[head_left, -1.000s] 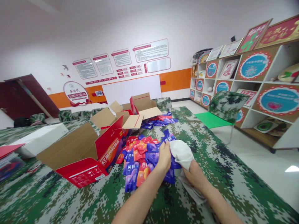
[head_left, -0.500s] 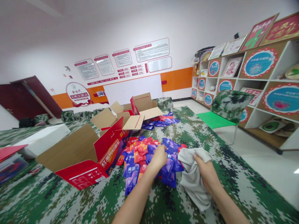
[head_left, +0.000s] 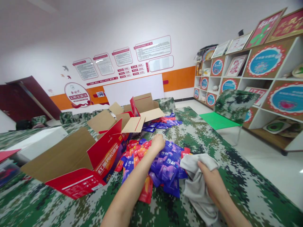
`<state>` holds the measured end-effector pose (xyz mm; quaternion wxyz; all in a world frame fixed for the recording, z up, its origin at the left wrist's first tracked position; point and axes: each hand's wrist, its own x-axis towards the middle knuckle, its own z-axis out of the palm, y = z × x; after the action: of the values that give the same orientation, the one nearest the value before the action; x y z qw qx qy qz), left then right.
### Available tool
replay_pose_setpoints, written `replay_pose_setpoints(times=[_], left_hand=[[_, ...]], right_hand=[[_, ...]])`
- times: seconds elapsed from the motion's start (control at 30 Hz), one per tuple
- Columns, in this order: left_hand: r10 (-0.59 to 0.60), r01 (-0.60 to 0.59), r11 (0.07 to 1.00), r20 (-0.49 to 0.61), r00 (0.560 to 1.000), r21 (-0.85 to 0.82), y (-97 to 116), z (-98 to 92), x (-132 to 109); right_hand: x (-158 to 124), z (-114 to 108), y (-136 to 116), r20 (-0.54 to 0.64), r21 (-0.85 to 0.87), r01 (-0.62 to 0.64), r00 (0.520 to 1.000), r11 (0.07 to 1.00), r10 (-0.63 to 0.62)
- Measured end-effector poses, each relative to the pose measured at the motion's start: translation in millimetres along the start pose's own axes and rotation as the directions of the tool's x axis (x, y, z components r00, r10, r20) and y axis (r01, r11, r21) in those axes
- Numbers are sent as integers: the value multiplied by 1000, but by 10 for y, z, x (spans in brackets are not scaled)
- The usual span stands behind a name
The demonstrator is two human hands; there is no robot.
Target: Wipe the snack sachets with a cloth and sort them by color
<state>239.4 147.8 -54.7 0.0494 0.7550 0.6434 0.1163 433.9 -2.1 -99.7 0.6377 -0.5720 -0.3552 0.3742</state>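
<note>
My left hand (head_left: 158,143) is at the far edge of a loose pile of sachets, its fingers curled down and turned away from me. Whatever it may hold is hidden behind it. Purple sachets (head_left: 169,162) make up the right side of the pile, and red-orange sachets (head_left: 146,189) lie to the left and in front. My right hand (head_left: 210,176) is closed on a crumpled grey cloth (head_left: 197,189), which hangs down beside the pile's right edge. To the left stands an open red carton (head_left: 107,154) with its flaps spread.
Behind are another open carton (head_left: 145,104) and a second heap of sachets (head_left: 163,123). A white box (head_left: 40,142) stands at left on the camouflage tablecloth (head_left: 208,157). A green-seated chair (head_left: 220,120) stands at right, before shelves (head_left: 262,80).
My left hand has moved away from me to the pile's far edge, uncovering more purple sachets. A red-orange sachet now shows at the front. My right hand still grips the cloth. The view has shifted slightly.
</note>
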Motion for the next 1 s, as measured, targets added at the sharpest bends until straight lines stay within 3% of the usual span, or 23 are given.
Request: replay_pose_setpoints(times=[0.23, 0.43, 0.67, 1.0], left_hand=[[-189, 189, 982, 42, 981, 9, -375, 152, 688], [-177, 186, 975, 84, 981, -121, -632, 322, 974], [-232, 249, 927, 94, 968, -279, -735, 408, 1097], [-361, 298, 868, -92, 928, -398, -624, 315, 953]], right_hand=[[-43, 29, -122, -6, -19, -50, 999, 999, 50], [-32, 19, -110, -24, -56, -38, 999, 998, 37], [-47, 32, -117, -37, -61, -77, 997, 995, 75], [-25, 24, -74, -19, -16, -56, 998, 998, 56]])
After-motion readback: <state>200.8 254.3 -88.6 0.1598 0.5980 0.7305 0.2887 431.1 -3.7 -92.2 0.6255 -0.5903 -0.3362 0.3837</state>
